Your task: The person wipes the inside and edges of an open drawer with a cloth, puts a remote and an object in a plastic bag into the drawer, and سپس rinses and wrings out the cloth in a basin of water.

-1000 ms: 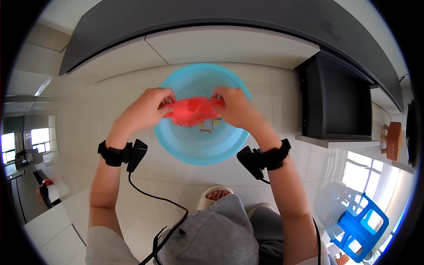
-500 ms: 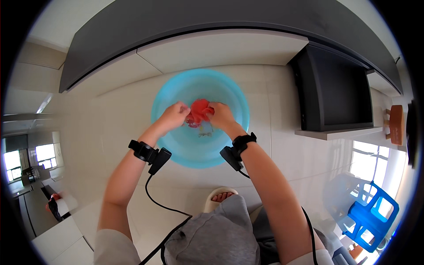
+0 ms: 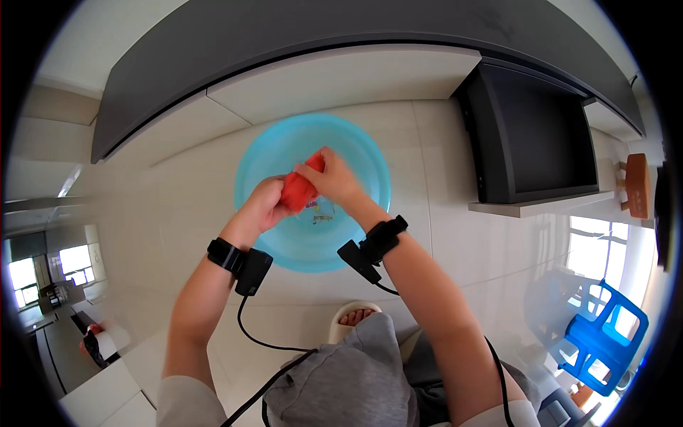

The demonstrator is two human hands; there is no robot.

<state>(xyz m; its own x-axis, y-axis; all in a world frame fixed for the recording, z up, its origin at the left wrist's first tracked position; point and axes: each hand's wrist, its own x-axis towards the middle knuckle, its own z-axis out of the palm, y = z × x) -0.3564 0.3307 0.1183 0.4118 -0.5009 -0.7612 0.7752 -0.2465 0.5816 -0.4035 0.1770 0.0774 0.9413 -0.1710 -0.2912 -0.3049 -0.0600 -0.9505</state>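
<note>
A bunched red cloth [image 3: 299, 192] is gripped between my two hands over a light blue basin [image 3: 252, 160]. My left hand [image 3: 265, 203] closes round the cloth's lower left end. Higher and to the right, my right hand [image 3: 333, 178] has its fingers bent over the upper end. Below the hands, a small printed picture shows on the basin's bottom. Whether the basin holds water I cannot tell for sure. Black straps with small dark boxes sit on both my wrists, and cables run from them.
The basin stands on a pale tiled floor [image 3: 427, 270] in front of a low cabinet with a dark top [image 3: 320, 28]. A black drawer [image 3: 548, 135] juts out at the right. Nearer, on the right, is a blue plastic stool [image 3: 605, 341]. A brown stool [image 3: 638, 186] stands beyond it.
The cloth has gone from loosely spread to a tight bunch. My left hand has shifted left and nearer; my right hand has moved slightly left and turned over the cloth.
</note>
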